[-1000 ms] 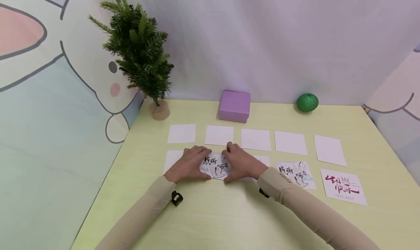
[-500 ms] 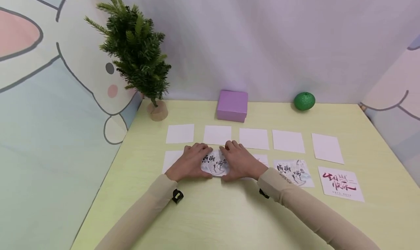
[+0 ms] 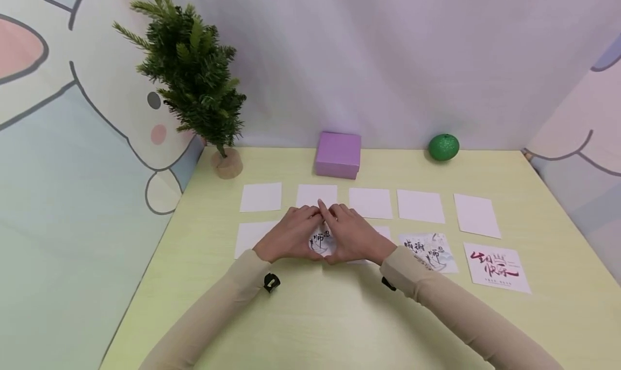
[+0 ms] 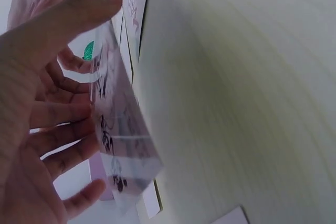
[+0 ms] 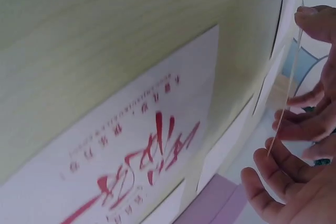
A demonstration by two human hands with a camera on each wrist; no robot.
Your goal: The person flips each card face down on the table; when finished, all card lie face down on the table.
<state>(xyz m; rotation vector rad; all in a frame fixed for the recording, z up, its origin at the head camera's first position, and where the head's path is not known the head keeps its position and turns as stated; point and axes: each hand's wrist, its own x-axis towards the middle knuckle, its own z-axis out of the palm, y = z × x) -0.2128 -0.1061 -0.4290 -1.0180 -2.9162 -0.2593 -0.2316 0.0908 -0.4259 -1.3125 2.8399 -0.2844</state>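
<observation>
I am counting ten cards in all. I am seeing six blank white cards (image 3: 260, 197), two black-lettered cards (image 3: 429, 251) and one red-lettered card (image 3: 495, 266). I am also seeing one hidden card (image 3: 385, 231), mostly covered, so I cannot tell its face. Behind them I am seeing one small tree (image 3: 189, 79), one purple box (image 3: 338, 154) and one green ball (image 3: 443, 146).

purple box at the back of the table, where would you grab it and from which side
The purple box sits flat and closed against the back wall, with only bare table beside it. Probably best from above, fingers on its left and right side walls: its top is wide and smooth, its back is near the wall, and the white cards lie just in front.
</observation>
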